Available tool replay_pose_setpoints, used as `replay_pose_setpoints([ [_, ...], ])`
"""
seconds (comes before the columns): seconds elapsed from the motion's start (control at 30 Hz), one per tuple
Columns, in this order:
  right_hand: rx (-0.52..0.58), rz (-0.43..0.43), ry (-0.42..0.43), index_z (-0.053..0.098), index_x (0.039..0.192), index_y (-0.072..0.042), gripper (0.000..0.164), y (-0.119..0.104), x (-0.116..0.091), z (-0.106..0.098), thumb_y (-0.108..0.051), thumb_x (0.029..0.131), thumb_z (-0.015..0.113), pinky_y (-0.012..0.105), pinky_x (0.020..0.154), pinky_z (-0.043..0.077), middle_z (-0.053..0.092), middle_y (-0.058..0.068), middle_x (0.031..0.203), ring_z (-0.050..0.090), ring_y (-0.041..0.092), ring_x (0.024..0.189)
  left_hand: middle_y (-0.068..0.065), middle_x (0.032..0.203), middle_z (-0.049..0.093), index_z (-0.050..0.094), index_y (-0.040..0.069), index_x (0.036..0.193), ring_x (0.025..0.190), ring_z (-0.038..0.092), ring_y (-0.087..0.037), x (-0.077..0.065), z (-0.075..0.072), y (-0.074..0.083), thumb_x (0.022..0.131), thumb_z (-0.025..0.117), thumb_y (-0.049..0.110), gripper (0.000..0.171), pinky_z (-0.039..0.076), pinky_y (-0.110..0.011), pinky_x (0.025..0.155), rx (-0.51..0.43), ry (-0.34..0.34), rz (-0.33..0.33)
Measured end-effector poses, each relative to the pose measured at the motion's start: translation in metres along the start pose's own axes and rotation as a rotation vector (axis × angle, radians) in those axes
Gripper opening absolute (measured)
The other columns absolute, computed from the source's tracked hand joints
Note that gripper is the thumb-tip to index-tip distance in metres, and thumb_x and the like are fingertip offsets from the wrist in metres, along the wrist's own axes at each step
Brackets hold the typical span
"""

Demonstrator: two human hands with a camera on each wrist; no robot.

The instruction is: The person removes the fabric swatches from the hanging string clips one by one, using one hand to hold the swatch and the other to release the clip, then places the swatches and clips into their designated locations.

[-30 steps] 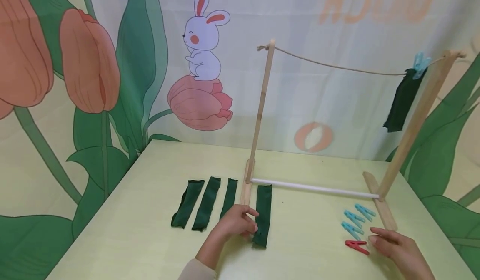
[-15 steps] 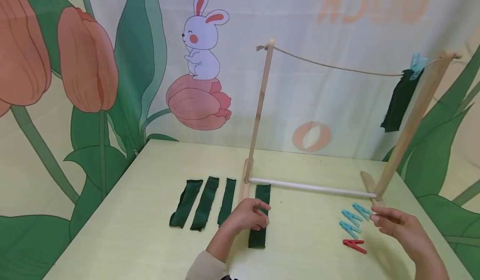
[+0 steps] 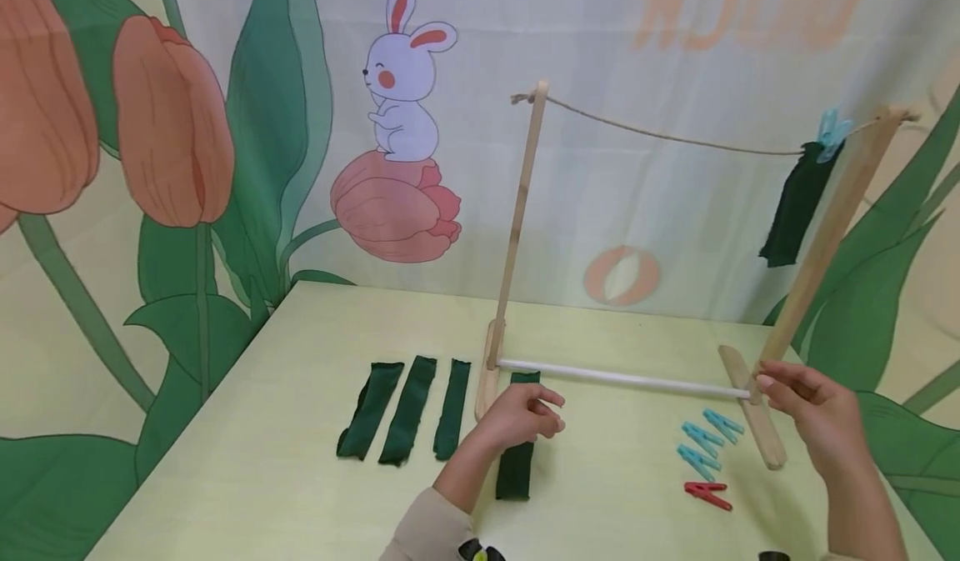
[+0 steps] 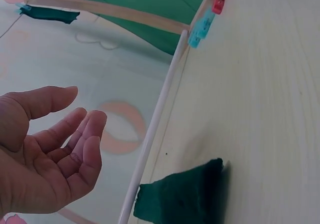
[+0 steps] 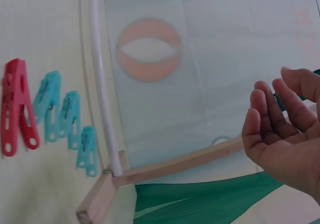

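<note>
My left hand (image 3: 522, 415) hovers over the rightmost dark green cloth strip (image 3: 514, 473), fingers loosely bent with nothing between them; the left wrist view shows the palm bare and apart from the cloth. Beside the right post's foot, my right hand (image 3: 813, 407) is raised off the table, its fingers relaxed and holding nothing. Several blue clothespins (image 3: 702, 438) and a red clothespin (image 3: 707, 494) lie on the table to its left. Another dark green cloth strip (image 3: 797, 207) hangs from the rope (image 3: 675, 137) near the right post, clipped by a blue clothespin (image 3: 829, 134).
Left of the wooden stand (image 3: 519, 219) lie three more green strips (image 3: 408, 411) in a row. A white rod (image 3: 622, 377) joins the stand's feet low down. The right post (image 3: 821, 236) rises behind my right hand. A printed curtain (image 3: 622, 202) hangs behind the table (image 3: 285, 461).
Both hands have risen from nearer the table. The left has moved rightward and away from me across the strip, the right up from beside the clothespins toward the post. Cloths and clothespins stay put.
</note>
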State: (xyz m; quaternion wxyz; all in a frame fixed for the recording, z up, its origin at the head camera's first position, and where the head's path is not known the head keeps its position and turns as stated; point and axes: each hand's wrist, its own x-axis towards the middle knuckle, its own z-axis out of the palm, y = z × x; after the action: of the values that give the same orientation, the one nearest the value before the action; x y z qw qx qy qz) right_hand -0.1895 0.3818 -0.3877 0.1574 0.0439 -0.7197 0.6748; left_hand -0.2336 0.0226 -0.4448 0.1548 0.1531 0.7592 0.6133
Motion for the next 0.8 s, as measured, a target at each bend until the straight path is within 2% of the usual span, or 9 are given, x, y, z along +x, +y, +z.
replay_pose_setpoints([
  [0.23,0.058,-0.126,0.0,0.065,0.111,0.0,0.024,-0.018,0.015,0.002,0.001,0.087,0.062,0.014,0.068,0.049,0.069,-0.004,0.095,0.063,0.005,0.084,-0.004,0.08,0.062,0.066,0.006,0.105,0.07,0.06,-0.017,0.011,0.009,0.013,0.084,0.066,0.008,0.021,0.047,-0.029,0.059,0.003,0.02,0.086],
  [0.37,0.111,-0.164,-0.011,0.065,0.11,0.002,0.024,-0.027,0.021,0.003,0.005,0.087,0.06,0.015,0.07,0.049,0.069,-0.001,0.096,0.064,0.007,0.086,-0.002,0.081,0.062,0.066,0.007,0.105,0.069,0.058,-0.013,0.016,0.014,0.02,0.084,0.067,0.009,0.02,0.045,-0.025,0.059,0.001,0.024,0.102],
  [0.47,0.136,-0.151,-0.005,0.065,0.111,0.001,0.025,-0.033,0.025,0.003,0.005,0.087,0.06,0.015,0.07,0.049,0.069,-0.001,0.095,0.064,0.008,0.086,0.001,0.082,0.062,0.066,0.008,0.105,0.07,0.058,-0.01,0.024,0.019,0.023,0.084,0.068,0.01,0.021,0.045,-0.025,0.06,0.026,0.019,0.121],
  [0.6,0.113,-0.12,0.033,0.063,0.112,0.001,0.027,-0.045,0.032,0.001,-0.001,0.086,0.064,0.014,0.069,0.049,0.068,-0.002,0.095,0.064,0.006,0.083,0.002,0.081,0.062,0.067,0.009,0.104,0.072,0.057,-0.009,0.036,0.027,0.03,0.083,0.069,0.011,0.021,0.044,-0.025,0.061,0.043,0.03,0.141],
  [0.8,0.115,-0.163,0.042,0.064,0.11,0.002,0.026,-0.062,0.045,0.001,-0.001,0.085,0.065,0.013,0.071,0.048,0.068,-0.001,0.096,0.063,0.008,0.084,0.004,0.078,0.062,0.068,0.011,0.097,0.07,0.057,-0.008,0.052,0.038,0.045,0.081,0.07,0.01,0.016,0.045,-0.024,0.058,0.032,0.109,0.164],
])
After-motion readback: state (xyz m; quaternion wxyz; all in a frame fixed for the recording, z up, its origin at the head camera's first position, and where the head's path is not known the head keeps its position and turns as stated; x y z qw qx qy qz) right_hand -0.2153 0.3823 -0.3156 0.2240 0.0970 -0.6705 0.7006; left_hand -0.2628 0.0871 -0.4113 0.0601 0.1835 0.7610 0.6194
